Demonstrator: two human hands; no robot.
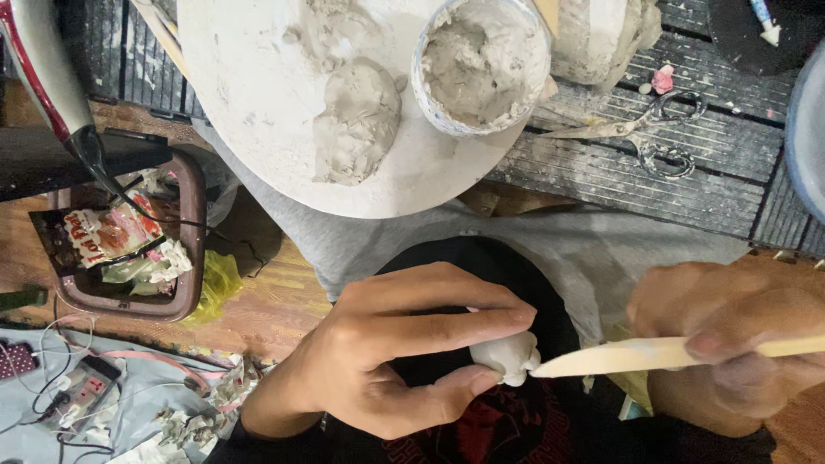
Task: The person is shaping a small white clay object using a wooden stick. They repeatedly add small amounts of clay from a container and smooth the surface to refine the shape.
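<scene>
Dark slatted boards (653, 180) carry a round white board (258, 103) with a grey clay lump (357, 120), a tub of clay (481, 64) and scissors (644, 133). Below, left to right: the left hand (387, 361) pinches a small white clay piece (509, 355) between fingertips and thumb; it looks light, soft, easily dented, best held gently by its sides. The right hand (730, 344) grips a wooden stick (653, 354), tip touching the piece.
</scene>
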